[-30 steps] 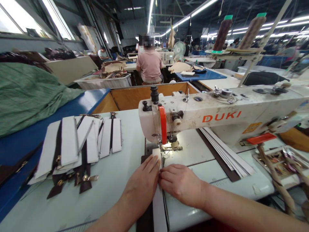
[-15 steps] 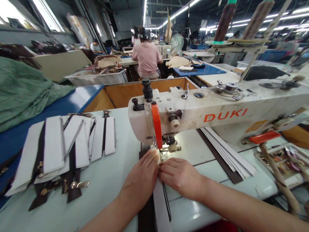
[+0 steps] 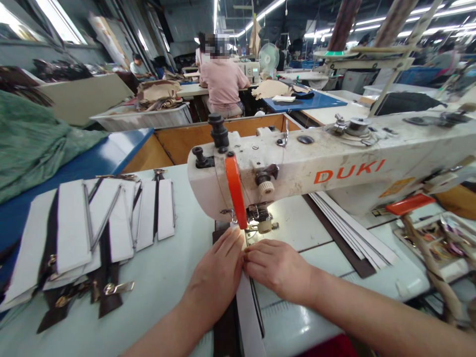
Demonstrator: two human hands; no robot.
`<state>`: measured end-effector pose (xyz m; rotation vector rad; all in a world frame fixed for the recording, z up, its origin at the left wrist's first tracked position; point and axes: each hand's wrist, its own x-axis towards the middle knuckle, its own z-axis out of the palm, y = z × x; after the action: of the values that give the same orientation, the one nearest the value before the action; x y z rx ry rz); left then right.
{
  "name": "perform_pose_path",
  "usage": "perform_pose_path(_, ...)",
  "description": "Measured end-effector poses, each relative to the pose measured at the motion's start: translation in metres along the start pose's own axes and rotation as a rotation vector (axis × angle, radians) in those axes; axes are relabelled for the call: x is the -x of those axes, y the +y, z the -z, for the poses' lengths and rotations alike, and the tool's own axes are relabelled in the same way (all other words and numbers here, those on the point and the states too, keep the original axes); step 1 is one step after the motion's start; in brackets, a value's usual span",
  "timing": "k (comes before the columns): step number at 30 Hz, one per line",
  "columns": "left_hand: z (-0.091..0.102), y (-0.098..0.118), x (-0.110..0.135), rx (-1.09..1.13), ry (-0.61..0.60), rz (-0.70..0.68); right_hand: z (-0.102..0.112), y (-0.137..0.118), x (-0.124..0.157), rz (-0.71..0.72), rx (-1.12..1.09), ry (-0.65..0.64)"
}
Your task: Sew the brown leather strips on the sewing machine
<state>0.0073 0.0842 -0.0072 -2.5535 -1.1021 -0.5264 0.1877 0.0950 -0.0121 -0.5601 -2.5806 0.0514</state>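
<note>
A white strip with a dark edge (image 3: 250,317) runs lengthwise under the head of a sewing machine (image 3: 290,158), lying over a dark brown strip (image 3: 225,327). My left hand (image 3: 217,260) lies on the white strip just before the presser foot, fingers stretched out side by side. Close against it, my right hand (image 3: 277,267) has its fingers curled and pinched at the strip's right edge. An orange guard (image 3: 235,192) hangs in front of the needle area, which is partly hidden.
White strips with dark zippers and metal pulls (image 3: 111,213) are piled at left. More white strips (image 3: 351,230) lie behind the needle at right, near a tray of small items (image 3: 442,243). Beyond the table, a person in pink (image 3: 225,84) sits turned away.
The view has shifted slightly, so the machine and the piles sit a little differently in the picture. Both hands keep nearly the same place and pose at the strip.
</note>
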Motion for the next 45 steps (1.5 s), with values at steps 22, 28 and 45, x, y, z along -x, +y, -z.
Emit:
perform_pose_path(22, 0.030, 0.057, 0.084, 0.252, 0.122, -0.103, 0.025, -0.067, 0.065, -0.219, -0.199, -0.003)
perform_pose_path(28, 0.021, 0.062, 0.091, 0.283, 0.189, -0.114, 0.027, -0.065, 0.063, -0.176, -0.223, -0.027)
perform_pose_path(45, 0.051, 0.052, 0.072, 0.254, 0.144, -0.175, 0.030, -0.067, 0.061, -0.187, -0.202, -0.043)
